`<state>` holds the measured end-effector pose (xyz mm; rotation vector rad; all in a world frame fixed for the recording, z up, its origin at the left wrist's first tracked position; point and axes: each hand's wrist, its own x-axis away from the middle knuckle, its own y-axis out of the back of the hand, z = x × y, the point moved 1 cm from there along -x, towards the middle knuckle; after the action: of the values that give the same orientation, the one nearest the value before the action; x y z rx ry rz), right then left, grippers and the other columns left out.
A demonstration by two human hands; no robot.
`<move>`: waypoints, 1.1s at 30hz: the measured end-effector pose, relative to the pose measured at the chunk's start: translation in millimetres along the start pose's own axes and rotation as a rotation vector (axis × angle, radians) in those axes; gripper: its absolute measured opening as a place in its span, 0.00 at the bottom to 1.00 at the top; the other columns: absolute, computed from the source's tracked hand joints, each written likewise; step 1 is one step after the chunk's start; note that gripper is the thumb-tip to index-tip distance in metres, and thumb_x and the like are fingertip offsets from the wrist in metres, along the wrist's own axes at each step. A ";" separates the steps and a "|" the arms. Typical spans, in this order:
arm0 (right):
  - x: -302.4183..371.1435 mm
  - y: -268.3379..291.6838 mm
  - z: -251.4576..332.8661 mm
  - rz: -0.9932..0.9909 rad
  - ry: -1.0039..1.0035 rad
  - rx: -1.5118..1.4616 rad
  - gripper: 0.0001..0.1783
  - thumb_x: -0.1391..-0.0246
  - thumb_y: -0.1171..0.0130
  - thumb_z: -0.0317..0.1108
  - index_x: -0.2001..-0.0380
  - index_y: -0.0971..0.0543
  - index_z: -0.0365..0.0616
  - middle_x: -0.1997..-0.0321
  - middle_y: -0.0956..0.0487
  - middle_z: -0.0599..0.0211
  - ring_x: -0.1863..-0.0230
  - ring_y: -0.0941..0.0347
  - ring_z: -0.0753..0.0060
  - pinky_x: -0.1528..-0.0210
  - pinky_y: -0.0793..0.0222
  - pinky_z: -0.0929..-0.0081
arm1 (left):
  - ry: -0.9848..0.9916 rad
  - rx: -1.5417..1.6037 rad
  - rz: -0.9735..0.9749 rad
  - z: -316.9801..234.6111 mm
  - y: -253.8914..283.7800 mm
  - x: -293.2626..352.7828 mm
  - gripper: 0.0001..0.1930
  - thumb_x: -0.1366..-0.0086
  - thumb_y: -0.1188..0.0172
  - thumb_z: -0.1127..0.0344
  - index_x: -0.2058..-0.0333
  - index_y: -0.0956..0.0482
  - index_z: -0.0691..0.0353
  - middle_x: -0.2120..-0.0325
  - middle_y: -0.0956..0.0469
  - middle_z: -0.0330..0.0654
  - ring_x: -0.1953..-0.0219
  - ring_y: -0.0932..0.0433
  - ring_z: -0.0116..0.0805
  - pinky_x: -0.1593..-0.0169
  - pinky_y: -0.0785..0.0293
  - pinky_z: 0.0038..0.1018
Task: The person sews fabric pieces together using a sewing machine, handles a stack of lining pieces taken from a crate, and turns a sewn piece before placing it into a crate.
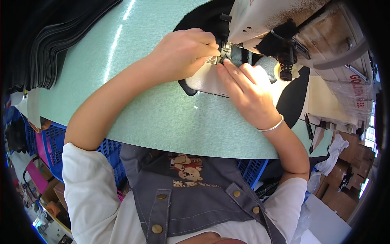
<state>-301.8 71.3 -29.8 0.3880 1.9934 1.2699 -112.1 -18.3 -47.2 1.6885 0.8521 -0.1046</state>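
Observation:
A light-coloured sewing machine (254, 24) stands at the far right of the table, worn brown in places. Black sheet material (203, 17) lies around and behind its metal presser foot (226, 49). My left hand (187, 53) is closed just left of the foot, fingertips pinched together; whatever they grip is hidden behind the knuckles. On the right, my right hand (251, 91) lies over the pale machine bed (209, 81) with its fingers stretched out, the fingertips close to the front of the foot. A lamp lights this spot brightly.
A thick stack of black sheets (44, 55) sits at the table's far left. Small dark snips (309, 127) lie on the green tabletop (162, 122) near its right edge. Blue plastic baskets (55, 148) stand below the left edge, and cardboard boxes (357, 156) are on the floor to the right.

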 end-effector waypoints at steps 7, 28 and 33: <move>4.3 -4.7 0.6 -0.005 -0.013 0.020 0.19 0.55 0.42 0.29 0.56 0.23 0.37 0.55 0.22 0.62 0.58 0.26 0.70 0.64 0.27 0.76 | -0.022 -0.040 0.016 -1.9 0.0 -1.2 0.12 0.47 0.41 0.76 0.63 0.17 0.58 0.66 0.21 0.37 0.63 0.22 0.37 0.62 0.24 0.30; 27.2 -8.2 -24.7 0.062 -0.182 0.007 0.15 0.57 0.43 0.27 0.62 0.20 0.44 0.59 0.20 0.71 0.57 0.24 0.68 0.57 0.27 0.71 | -0.239 -0.260 0.258 -29.1 30.2 7.3 0.04 0.55 0.43 0.76 0.78 0.29 0.62 0.50 0.23 0.44 0.63 0.26 0.34 0.49 0.33 0.33; 27.0 -8.3 -27.7 0.072 -0.194 -0.042 0.15 0.55 0.45 0.27 0.60 0.21 0.44 0.57 0.20 0.69 0.56 0.24 0.68 0.56 0.28 0.71 | -0.213 -0.302 0.256 -35.5 23.7 7.8 0.06 0.56 0.42 0.76 0.77 0.29 0.63 0.49 0.23 0.46 0.65 0.29 0.33 0.58 0.34 0.28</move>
<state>-339.1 65.3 -41.4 0.5461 1.8008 1.2662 -105.5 15.4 -20.6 1.4567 0.4619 0.0187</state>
